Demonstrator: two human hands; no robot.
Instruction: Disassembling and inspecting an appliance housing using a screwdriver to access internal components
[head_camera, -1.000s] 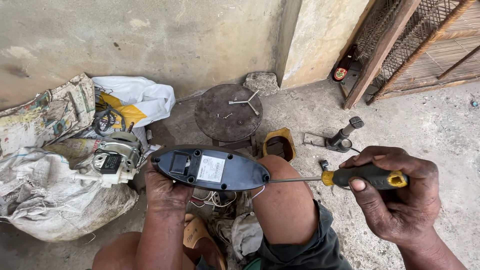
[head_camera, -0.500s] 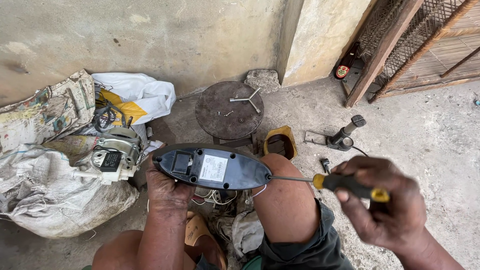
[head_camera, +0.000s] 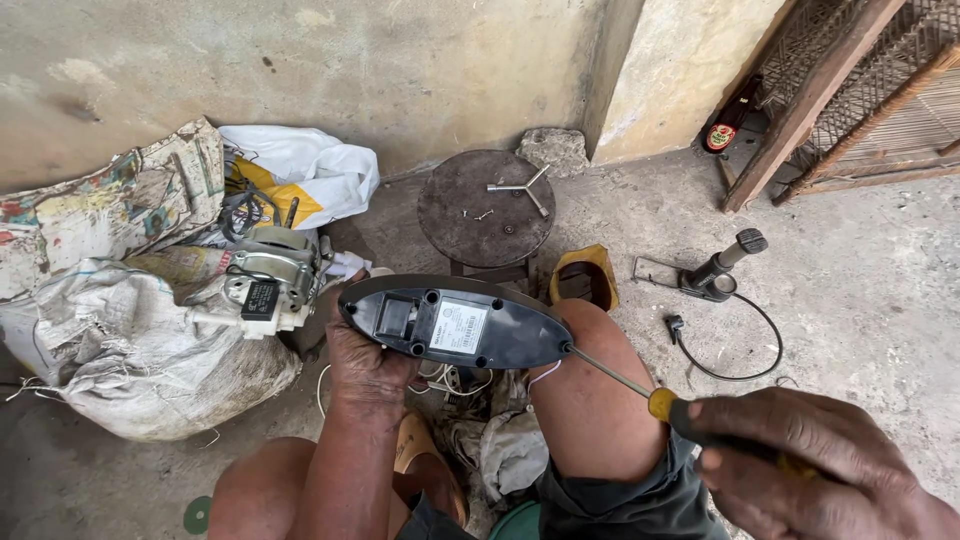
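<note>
My left hand (head_camera: 370, 370) grips a dark oval appliance base (head_camera: 455, 325) from below, its underside with a white label and screw holes facing up. It rests against my right knee (head_camera: 585, 400). My right hand (head_camera: 800, 465) holds a screwdriver (head_camera: 640, 390) with a yellow and black handle. The screwdriver's metal tip touches the right end of the oval base. Loose wires hang below the base between my legs.
A round dark stool (head_camera: 485, 210) with screws and a three-armed wrench stands ahead. A small electric motor (head_camera: 265, 285) lies on sacks (head_camera: 130, 340) at left. A foot pump (head_camera: 715, 275) with hose lies right. A wooden frame (head_camera: 830, 90) leans at the wall.
My right hand with the screwdriver dropped toward the lower right of the view while the tip stayed at the base's right end. The left hand kept its hold.
</note>
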